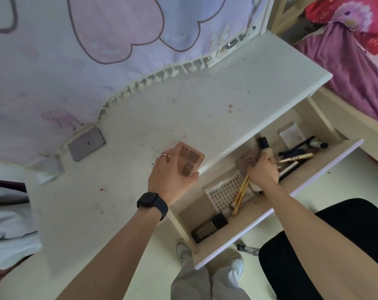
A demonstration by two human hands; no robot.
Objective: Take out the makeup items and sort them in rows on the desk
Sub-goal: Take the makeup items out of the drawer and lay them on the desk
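The head view looks down on a white worktop (162,109) with an open drawer (313,185) pulled out below its front edge. The left hand (171,169), with a ring on one finger and a black watch (152,203) on the wrist, is over the worktop near that edge and holds a brown eyeshadow palette (191,161) by its sides, pans facing up. The right hand (262,169) is down in the drawer, fingers curled round a beige bottle (267,150) with a black cap, just beside a second palette (247,160); whether it touches that one too cannot be told. The other makeup lies in the drawer: a clear lash tray (222,191) with yellow sticks (241,191) across it, a gold tube (296,158), dark pencils (292,152), a white compact (290,134) at the far end and a black-capped bottle (209,226) at the near end. A grey card (86,144) lies on the worktop's back left, at the hem of a heart-printed cloth (97,50).
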